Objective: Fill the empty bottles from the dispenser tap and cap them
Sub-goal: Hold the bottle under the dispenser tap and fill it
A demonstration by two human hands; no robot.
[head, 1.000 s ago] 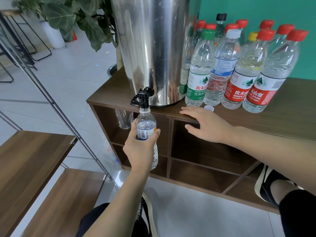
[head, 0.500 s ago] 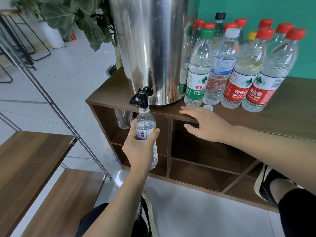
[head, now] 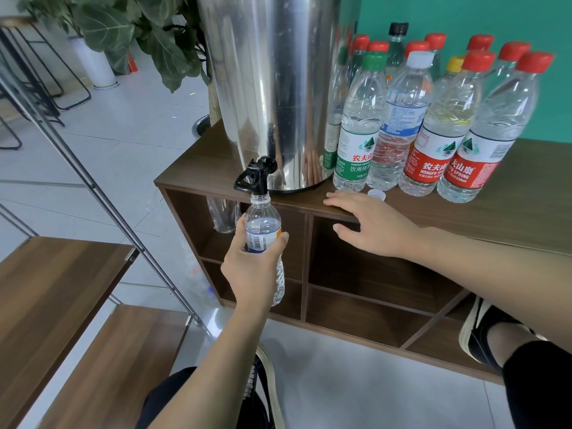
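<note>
Left hand (head: 252, 270): arm raised forward, fingers and thumb curled round a bottle (head: 263, 230), held upright. Right hand (head: 371, 226): arm extended leftward, palm down, fingers straight, resting on shelf edge (head: 309, 209).

The dispenser (head: 272, 88) top is cut off; the left hand (head: 252, 270) hides the bottle (head: 263, 224) middle

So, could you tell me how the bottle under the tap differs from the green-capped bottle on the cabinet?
The bottle under the tap has no cap; the green-capped bottle is closed. The first is held in the air by the left hand, its mouth at the black tap, while the second stands on the cabinet top. The first carries a blue and white label, the second a green one. Both are clear plastic and upright.
</note>
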